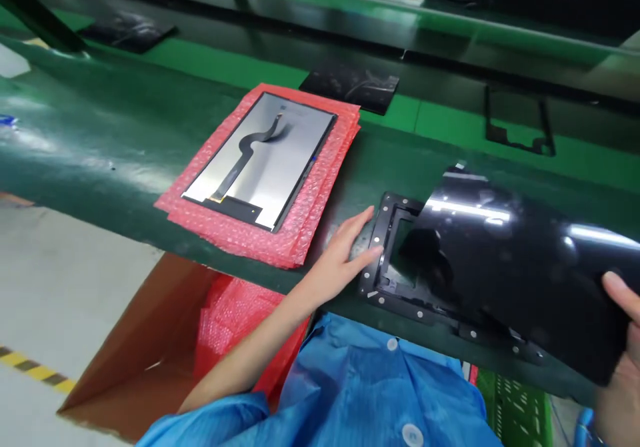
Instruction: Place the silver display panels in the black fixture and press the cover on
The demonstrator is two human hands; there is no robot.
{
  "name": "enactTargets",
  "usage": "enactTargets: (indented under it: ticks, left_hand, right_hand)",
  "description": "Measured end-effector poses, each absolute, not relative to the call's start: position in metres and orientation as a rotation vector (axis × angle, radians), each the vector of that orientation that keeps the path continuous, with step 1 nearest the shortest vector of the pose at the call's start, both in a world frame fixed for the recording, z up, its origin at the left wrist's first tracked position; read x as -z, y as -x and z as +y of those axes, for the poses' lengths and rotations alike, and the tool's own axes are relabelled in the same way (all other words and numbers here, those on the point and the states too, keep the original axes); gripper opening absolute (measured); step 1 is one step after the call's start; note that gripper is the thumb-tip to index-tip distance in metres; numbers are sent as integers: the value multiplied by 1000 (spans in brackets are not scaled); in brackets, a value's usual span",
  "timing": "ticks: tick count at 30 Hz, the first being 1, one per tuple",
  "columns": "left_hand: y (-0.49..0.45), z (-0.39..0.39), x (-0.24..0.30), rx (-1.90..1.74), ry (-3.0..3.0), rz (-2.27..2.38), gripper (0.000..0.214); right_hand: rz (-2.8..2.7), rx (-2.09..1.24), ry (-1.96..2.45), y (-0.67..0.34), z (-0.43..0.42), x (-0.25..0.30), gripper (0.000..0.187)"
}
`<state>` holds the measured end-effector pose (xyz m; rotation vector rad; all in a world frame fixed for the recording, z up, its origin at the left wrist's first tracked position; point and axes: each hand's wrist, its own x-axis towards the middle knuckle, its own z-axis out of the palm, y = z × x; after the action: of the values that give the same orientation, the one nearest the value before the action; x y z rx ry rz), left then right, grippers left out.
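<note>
- On my feed, the panel [525,260], glossy and black, lies over the right part of the frame [384,221]; whether the two touch there, I cannot tell.
- The right hand [625,370] has the panel pinched at its near right corner, thumb on top (the fingers beneath are hidden from me).
- The left hand [336,263] is loosely spread, clasping nothing, with fingertips at the frame's left rail.
- I'd steady that rail lightly and let no fingertip stray onto the gloss, which I judge would smear easily.
- A corner hold gives long leverage, so I'd move slowly and guard against twisting or scraping.
- Left of the frame, the screen [295,160] rests on red wrap [200,167] atop the bench [65,133]; I'd mind its loose ribbon [245,148] with the left forearm.
</note>
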<state>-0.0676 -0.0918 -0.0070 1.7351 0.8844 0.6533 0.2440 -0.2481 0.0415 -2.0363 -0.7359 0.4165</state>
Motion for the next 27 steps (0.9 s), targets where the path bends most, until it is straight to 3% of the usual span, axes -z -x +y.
enactTargets:
  ticks: [5, 13, 27]
  left_hand:
    - [62, -99, 21, -481, -1991, 888, 81]
    - [62, -98, 24, -377, -2161, 854, 80]
    - [63, -99, 20, -361, -2212, 845, 73]
  right_hand:
    - [-89, -774, 1944, -226, -236, -44, 51]
    - [-19, -827, 1996, -216, -226, -44, 44]
    - [-50, -800, 1953, -221, -226, -37, 53]
